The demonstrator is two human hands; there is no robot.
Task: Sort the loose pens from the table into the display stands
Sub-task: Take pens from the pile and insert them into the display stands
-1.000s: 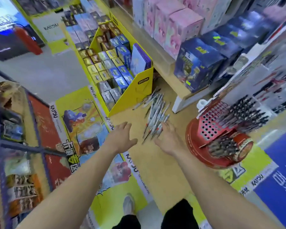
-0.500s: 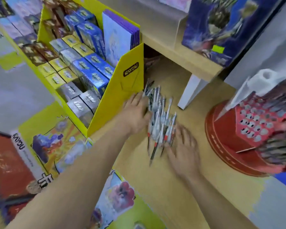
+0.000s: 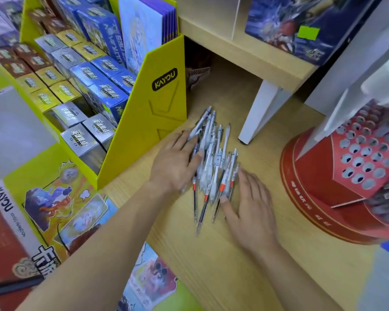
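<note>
— Where were the pens point(image 3: 213, 153)?
— In one loose pile on the wooden desk point(image 3: 234, 265). It lay between the yellow Kayou card display point(image 3: 157, 122) and the round red display stand point(image 3: 323, 171), with the thin dark tips pointing toward the person.
— And the left grip point(image 3: 175, 162)?
— Released. Its fingers were straight and pressed against the left side of the pile, just beside the yellow display's side wall.
— The right grip point(image 3: 252, 212)?
— Released too. It lay flat on the desk with the fingers spread, and its thumb touched the pens on the pile's right edge. Neither one was grasping a pen.
— Was the stand close?
— It stood near the right grip but apart from the pile. Its sloped face showed rows of round holes, many of them bare. At the frame's edge there were pens in it, though they were blurred.
— Anything behind the pile?
— A white shelf leg point(image 3: 258, 113) stood on the desk just past the far ends of the pens.
</note>
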